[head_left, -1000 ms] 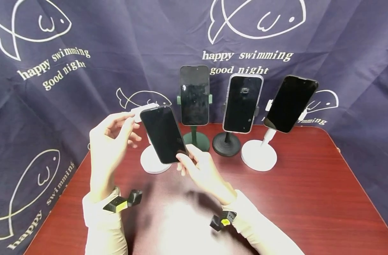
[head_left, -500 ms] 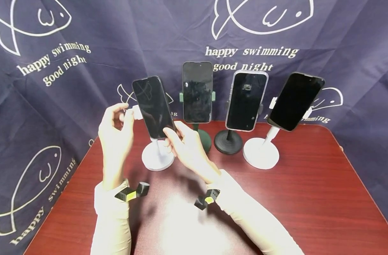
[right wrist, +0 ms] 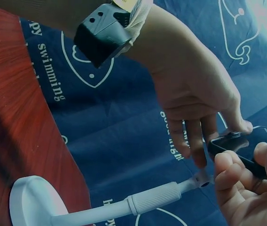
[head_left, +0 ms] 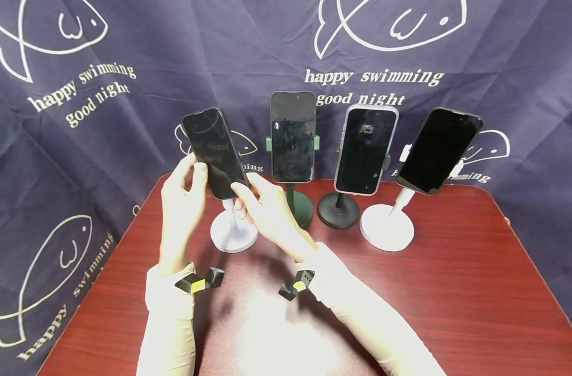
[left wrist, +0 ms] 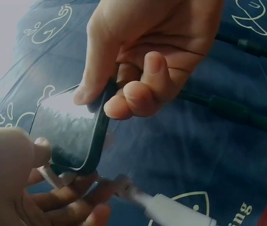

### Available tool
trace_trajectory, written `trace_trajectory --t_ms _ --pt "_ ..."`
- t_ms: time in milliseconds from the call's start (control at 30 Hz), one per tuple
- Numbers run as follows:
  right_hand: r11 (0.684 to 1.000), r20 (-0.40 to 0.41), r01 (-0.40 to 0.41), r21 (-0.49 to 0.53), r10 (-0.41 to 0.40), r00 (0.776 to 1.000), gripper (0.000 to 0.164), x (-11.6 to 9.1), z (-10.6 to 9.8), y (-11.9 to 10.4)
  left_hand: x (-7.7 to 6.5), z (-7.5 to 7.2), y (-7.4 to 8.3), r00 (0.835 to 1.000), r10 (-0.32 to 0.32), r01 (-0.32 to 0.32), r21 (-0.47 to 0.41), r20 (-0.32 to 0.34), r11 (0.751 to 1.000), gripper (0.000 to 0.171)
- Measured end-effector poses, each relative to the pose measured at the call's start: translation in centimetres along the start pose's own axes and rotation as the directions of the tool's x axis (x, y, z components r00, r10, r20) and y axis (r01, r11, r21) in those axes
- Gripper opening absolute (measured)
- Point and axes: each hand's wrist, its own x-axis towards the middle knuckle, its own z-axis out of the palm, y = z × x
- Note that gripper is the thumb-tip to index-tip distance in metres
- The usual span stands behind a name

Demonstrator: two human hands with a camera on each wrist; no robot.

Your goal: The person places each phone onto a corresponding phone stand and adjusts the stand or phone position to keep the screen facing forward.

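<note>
A black smartphone (head_left: pixel 215 151) stands tilted to the left against the white phone stand (head_left: pixel 234 235) at the far left. My right hand (head_left: pixel 269 209) pinches its lower right edge, thumb on the screen. In the left wrist view the other fingers of this right hand (left wrist: pixel 147 61) are curled beside the phone. My left hand (head_left: pixel 184 203) is at the phone's left edge. Its thumb lies over the edge, and a white clamp piece (left wrist: pixel 51 175) shows between thumb and fingers. The phone hides most of the clamp; the stand's stem (right wrist: pixel 154 197) shows below.
To the right stand several more phones on stands: one on a green stand (head_left: pixel 301 209), one with a pale case on a black stand (head_left: pixel 338 211), one on a white stand (head_left: pixel 386 227). A dark blue printed cloth (head_left: pixel 210 52) hangs behind the red-brown table (head_left: pixel 455 292).
My right hand has raised the phone and brought it up and left to the left stand's clamp. The left hand has moved right, from the clamp's outer end to the phone's edge.
</note>
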Motion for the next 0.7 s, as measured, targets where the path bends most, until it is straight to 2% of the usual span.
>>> trace_trajectory --t_ms 133,200,400,567,633,700 --pt "1.0 0.023 0.004 -0.016 -0.004 1.0 0.024 0.1 0.0 0.0 -0.1 0.3 0.3 1.0 0.018 -0.018 -0.016 0.001 1.0 0.031" --pt "0.999 0.029 0.009 -0.041 -0.008 1.0 0.022 0.2 0.0 0.1 0.1 0.4 0.0 1.0 0.016 -0.015 -0.063 0.009 0.998 0.031" --pt "0.99 0.032 0.009 -0.14 -0.005 0.999 0.021 0.1 0.1 -0.3 0.9 0.4 -2.7 1.0 0.003 0.001 -0.137 0.03 0.991 0.03" --pt "0.967 -0.048 -0.013 -0.256 0.001 0.999 0.026 0.1 0.1 -0.8 1.0 0.1 -3.1 0.999 -0.014 0.019 -0.128 0.043 0.992 0.03" --pt "0.952 -0.087 0.016 -0.305 -0.045 0.995 0.028 0.3 0.2 -0.9 1.0 -0.1 -3.1 0.998 -0.024 0.03 -0.123 0.049 0.992 0.029" --pt "0.939 -0.103 0.08 -0.334 -0.121 0.987 0.034 0.6 0.3 -1.1 0.9 -0.3 -3.1 0.998 -0.032 0.039 -0.117 0.06 0.992 0.029"
